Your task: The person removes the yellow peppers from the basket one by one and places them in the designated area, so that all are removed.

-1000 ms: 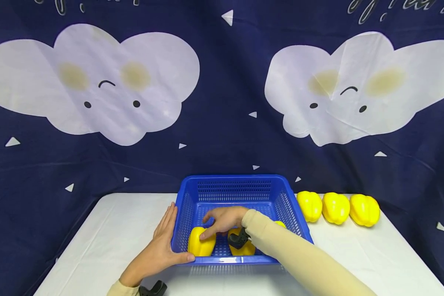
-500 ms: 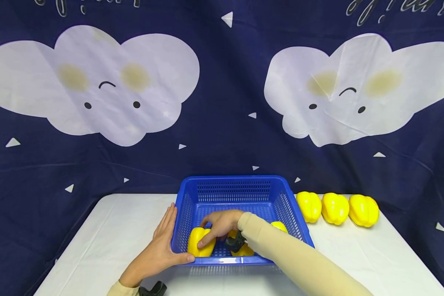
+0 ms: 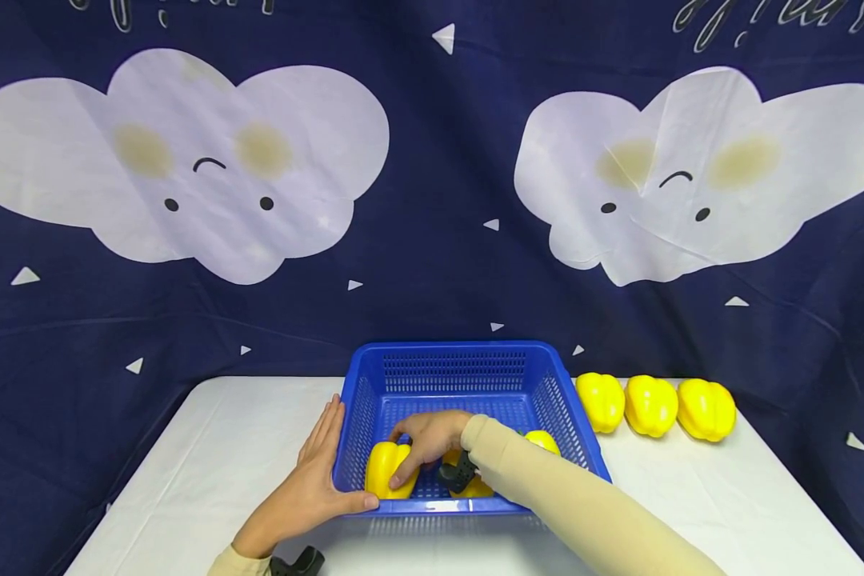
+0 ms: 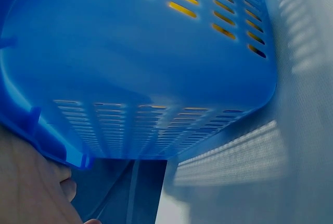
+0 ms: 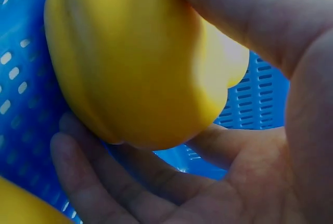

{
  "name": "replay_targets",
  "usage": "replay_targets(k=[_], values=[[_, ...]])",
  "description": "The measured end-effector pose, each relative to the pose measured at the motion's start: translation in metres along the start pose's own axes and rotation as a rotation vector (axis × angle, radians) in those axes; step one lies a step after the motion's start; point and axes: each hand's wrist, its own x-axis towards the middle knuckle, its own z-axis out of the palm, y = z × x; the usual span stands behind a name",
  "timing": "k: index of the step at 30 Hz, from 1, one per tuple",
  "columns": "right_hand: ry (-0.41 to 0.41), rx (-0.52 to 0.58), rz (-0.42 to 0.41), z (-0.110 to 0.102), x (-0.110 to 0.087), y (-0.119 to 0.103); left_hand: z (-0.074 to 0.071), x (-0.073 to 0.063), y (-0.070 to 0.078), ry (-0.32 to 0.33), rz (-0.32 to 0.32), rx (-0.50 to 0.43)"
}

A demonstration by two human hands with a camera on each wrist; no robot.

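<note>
Inside the blue plastic basket [image 3: 454, 352], the right hand [image 3: 432, 440] holds a yellow bell pepper [image 3: 383, 472] at the front left corner. In the right wrist view the thumb lies on one side of that bell pepper [image 5: 140, 67] and the fingers curve round the other. The left hand [image 3: 317, 480] rests against the basket's left side, fingers straight along it and thumb on the front rim. Two more yellow peppers lie in the basket, one [image 3: 475, 488] partly hidden behind the right wrist, another [image 3: 543, 442] partly behind the sleeve.
Right of the basket, three yellow bell peppers stand in a row: one [image 3: 601, 403] close to the basket wall, one in the middle [image 3: 651, 406] and one [image 3: 706, 410] near the table's right edge. A white cloth covers the table [image 3: 259, 432]. Behind hangs a dark blue curtain [image 3: 439, 264] with clouds.
The right hand has shifted slightly, its thumb moving from the top of the left pepper down along its side. The left hand stays at the basket.
</note>
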Motion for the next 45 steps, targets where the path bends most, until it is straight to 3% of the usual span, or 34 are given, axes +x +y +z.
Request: replay_targets(k=[20, 37, 45], values=[[0.084, 0.032, -0.01, 0.003, 0.0, 0.0, 0.0, 0.001, 0.0, -0.005, -0.006, -0.003], [0.142, 0.274, -0.029, 0.002, -0.006, 0.002, 0.0, 0.0, 0.001, -0.014, -0.018, -0.007], [0.187, 0.301, -0.04, -0.003, -0.013, 0.001, -0.001, 0.0, 0.002, -0.018, -0.03, -0.01]])
